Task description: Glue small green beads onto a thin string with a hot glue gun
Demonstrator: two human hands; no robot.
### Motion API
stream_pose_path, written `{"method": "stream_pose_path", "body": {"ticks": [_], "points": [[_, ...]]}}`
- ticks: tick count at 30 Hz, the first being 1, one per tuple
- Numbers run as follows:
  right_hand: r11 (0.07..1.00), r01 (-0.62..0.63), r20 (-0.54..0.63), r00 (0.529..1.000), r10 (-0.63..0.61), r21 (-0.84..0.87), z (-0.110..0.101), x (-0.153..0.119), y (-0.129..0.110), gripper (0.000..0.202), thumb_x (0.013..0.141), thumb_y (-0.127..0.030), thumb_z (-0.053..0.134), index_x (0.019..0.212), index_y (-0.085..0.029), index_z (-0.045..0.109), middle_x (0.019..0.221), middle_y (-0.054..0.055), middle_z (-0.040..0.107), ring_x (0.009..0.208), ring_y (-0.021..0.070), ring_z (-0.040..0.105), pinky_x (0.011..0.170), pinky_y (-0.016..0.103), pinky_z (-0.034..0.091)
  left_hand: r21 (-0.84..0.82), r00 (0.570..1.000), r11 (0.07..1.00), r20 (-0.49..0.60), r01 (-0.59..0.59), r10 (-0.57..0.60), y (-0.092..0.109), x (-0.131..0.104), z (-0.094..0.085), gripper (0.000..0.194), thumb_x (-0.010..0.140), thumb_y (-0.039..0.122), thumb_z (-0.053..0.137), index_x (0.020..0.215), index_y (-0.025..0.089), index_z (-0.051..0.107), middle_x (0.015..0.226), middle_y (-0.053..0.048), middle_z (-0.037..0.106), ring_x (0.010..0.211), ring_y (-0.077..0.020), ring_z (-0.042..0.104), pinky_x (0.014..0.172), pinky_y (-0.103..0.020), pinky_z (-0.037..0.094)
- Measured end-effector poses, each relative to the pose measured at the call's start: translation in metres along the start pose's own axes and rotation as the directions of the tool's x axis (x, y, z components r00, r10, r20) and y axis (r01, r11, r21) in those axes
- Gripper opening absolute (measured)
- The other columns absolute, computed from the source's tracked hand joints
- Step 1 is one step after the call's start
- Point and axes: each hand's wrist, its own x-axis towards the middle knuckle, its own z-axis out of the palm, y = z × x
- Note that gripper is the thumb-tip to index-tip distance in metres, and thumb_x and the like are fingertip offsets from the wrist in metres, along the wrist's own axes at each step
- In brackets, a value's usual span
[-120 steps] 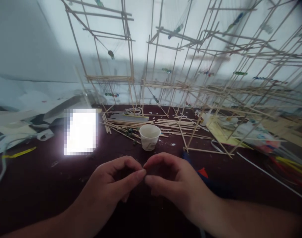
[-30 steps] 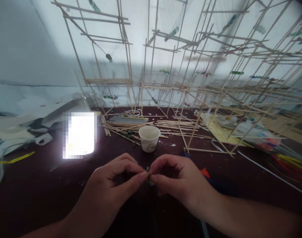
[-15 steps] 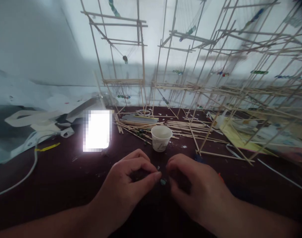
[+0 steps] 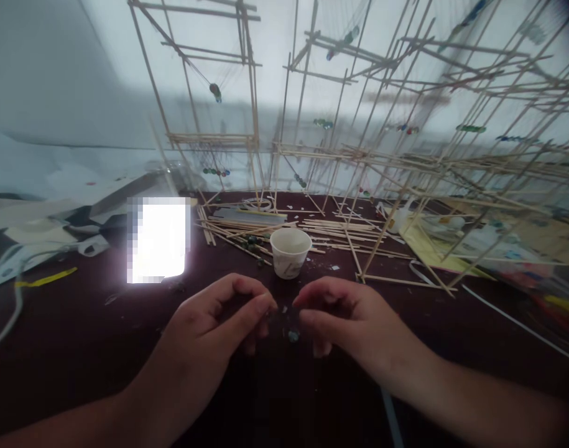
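The left hand (image 4: 214,323) pressed its fingertips together, on what I couldn't tell, the right hand (image 4: 354,318) held its own slightly parted, and the glassy bead (image 4: 293,336) between them, near the cup (image 4: 290,255), risked rolling away if brushed

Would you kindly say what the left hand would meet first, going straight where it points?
Most likely the right hand, facing it across a narrow gap, though depth is unclear.
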Motion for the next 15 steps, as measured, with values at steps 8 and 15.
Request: {"method": "stream_pose_path", "body": {"ticks": [8, 15], "points": [[0.801, 0.119, -0.125, 0.964, -0.234, -0.586, -0.028, -0.002, -0.005, 0.010, 0.083, -0.026, 0.067, 0.084, -0.026, 0.077, 0.079, 0.000, 0.077, 0.071, 0.0183, 0.070, 0.066, 0.031, 0.056, 0.224, 0.998, 0.974, 0.054, -0.034, 0.022, -0.013, 0.013, -0.009, 0.029, 0.089, 0.054, 0.073, 0.080, 0.026, 0.078, 0.069, 0.001, 0.073, 0.057, -0.0152, 0.062, 0.048, -0.017, 0.048], [0.477, 0.342, 0.141, 0.902, -0.408, -0.810, -0.041, -0.016, 0.007, 0.024, 0.092, -0.012, 0.055, 0.098, -0.025, 0.075, 0.083, 0.000, 0.081, 0.070, 0.0167, 0.076, 0.063, 0.028, 0.059, 0.251, 0.995, 0.963, 0.058, -0.097, 0.085, -0.031, 0.020, -0.006, 0.021, 0.090, 0.051, 0.078, 0.082, 0.031, 0.080, 0.074, 0.006, 0.078, 0.059, -0.0147, 0.069, 0.051, -0.014, 0.051]]}}
